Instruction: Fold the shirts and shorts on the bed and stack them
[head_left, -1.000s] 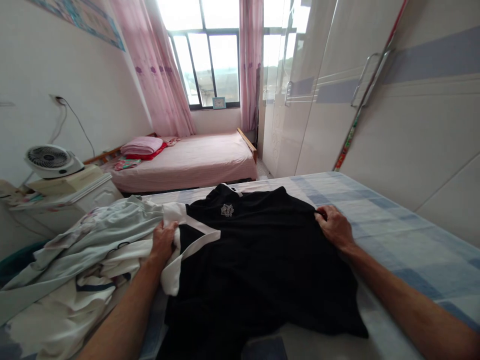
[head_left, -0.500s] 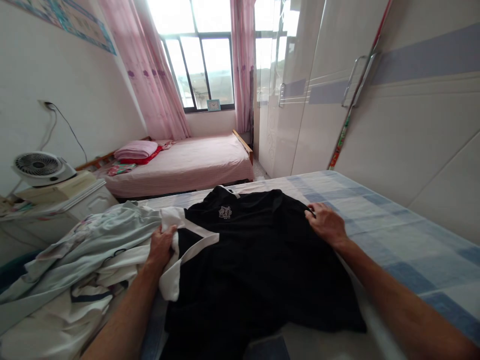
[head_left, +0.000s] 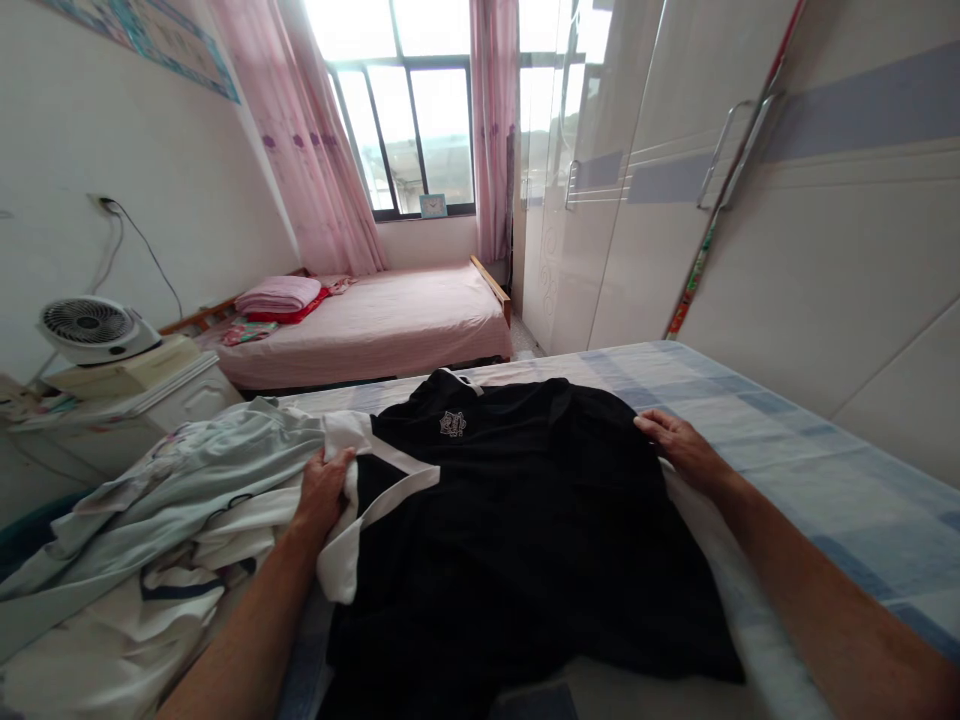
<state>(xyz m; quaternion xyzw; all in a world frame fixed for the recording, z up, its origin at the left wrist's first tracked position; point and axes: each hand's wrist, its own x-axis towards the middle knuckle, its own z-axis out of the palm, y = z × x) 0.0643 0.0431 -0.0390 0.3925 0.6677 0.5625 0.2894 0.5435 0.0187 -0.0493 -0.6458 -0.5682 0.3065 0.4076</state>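
Observation:
A black polo shirt [head_left: 517, 510] with a white collar and a small white emblem lies spread over the bed in front of me, its collar toward the left. My left hand [head_left: 326, 490] is closed on the white collar, fingers tucked partly out of sight beneath the cloth. At the shirt's right edge, my right hand [head_left: 679, 445] pinches the black fabric between thumb and fingers. White cloth shows under the shirt near my right wrist.
A pile of pale clothes [head_left: 172, 540] lies left of the shirt on the checked bedsheet [head_left: 780, 500]. A fan [head_left: 94, 328] stands on a cabinet at the left. Beyond is a pink bed [head_left: 405, 320]; a tall wardrobe [head_left: 660, 180] lines the right side.
My right hand has moved right, drawing the shirt's right edge outward with it. My left hand stays on the collar. The camera view has shifted slightly.

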